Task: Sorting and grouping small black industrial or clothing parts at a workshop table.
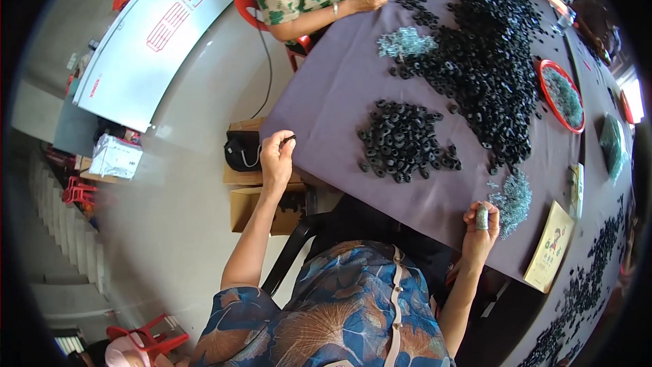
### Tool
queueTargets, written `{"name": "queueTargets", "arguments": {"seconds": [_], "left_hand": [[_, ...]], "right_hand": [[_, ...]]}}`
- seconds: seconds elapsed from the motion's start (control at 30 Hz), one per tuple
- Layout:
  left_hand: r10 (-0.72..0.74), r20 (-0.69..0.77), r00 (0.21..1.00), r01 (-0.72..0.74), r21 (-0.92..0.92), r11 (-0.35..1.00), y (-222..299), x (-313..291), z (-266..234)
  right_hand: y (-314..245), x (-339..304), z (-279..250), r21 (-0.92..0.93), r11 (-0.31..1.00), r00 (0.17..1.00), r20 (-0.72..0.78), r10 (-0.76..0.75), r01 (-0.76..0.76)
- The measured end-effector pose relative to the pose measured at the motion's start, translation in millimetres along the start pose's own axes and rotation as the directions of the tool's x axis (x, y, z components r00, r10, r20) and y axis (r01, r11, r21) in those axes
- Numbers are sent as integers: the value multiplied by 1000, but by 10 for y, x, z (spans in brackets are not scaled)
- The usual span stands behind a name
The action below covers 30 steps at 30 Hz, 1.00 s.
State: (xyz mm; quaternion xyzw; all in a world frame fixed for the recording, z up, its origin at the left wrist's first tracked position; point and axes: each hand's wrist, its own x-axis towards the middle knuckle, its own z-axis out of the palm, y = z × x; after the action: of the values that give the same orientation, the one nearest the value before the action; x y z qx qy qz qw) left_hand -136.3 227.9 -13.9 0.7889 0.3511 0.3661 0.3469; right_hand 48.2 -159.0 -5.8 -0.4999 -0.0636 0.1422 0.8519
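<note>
My left hand [276, 163] is raised at the table's left corner. Its fingertips pinch a small black piece [290, 138], too small to make out in detail. At the front edge, my right hand [479, 230] has its fingers closed together, with a greyish-green finger cover [482, 217] on one finger. Whatever they hold is hidden. It is beside a heap of small silvery, clear-looking pieces [514, 198]. Between my hands lies a pile of short black ring-shaped pieces [401, 139] on the purple-grey tablecloth [326, 109].
A much larger black heap [485, 61] runs to the far side. A red-rimmed tray [562, 95] of silvery pieces and a yellow booklet [549, 245] lie to the right. Across the corner sits another person [305, 0]. An open cardboard box [248, 211] stands below the table's left edge.
</note>
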Motion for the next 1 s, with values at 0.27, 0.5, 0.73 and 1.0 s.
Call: {"name": "queueTargets", "arguments": {"seconds": [0.27, 0.5, 0.73, 1.0], "left_hand": [[294, -2, 956, -271, 379, 885, 28, 204, 317], [266, -8, 964, -238, 427, 873, 261, 137, 359], [544, 256, 799, -571, 42, 820, 1477, -389, 1089], [641, 452, 621, -706, -32, 707, 1949, -531, 1908]], "right_hand": [[-23, -30, 16, 11, 1000, 999, -45, -23, 23], [-25, -2, 4, 24, 999, 999, -44, 22, -21], [-1, -24, 57, -209, 977, 997, -40, -60, 51], [1, -58, 70, -255, 965, 996, -36, -80, 68]]}}
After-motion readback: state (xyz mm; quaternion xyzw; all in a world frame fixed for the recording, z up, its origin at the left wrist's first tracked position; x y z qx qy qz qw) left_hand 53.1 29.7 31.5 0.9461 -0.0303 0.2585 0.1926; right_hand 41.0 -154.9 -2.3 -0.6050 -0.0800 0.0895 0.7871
